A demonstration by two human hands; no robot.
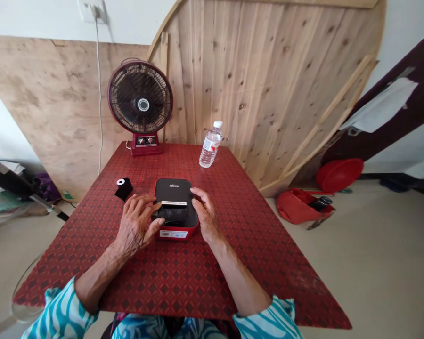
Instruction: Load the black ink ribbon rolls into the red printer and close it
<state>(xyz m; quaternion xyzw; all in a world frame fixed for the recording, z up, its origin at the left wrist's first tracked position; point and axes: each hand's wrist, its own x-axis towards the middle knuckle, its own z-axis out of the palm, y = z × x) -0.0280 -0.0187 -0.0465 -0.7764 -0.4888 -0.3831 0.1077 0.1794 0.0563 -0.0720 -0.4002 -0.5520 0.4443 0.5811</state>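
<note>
A small box-shaped device (173,189) with a black top and red lower body lies on the table in front of me; it looks like a label printer. Its top has a recess holding a dark roll (173,215), above a red front with a white label. My left hand (137,219) is at the recess's left end, index finger and thumb apart and touching the device. Along the right edge rests my right hand (207,214), fingers stretched out. Beyond my left hand lies a loose black roll (124,187) with a white core, its end partly unwound.
The table (198,282) wears a red patterned cover. A red fan (141,103) stands at the back left, a clear water bottle (210,145) at the back right. Wooden boards (254,84) lean behind. On the floor at right are a red bag (297,207) and a red basin (339,174).
</note>
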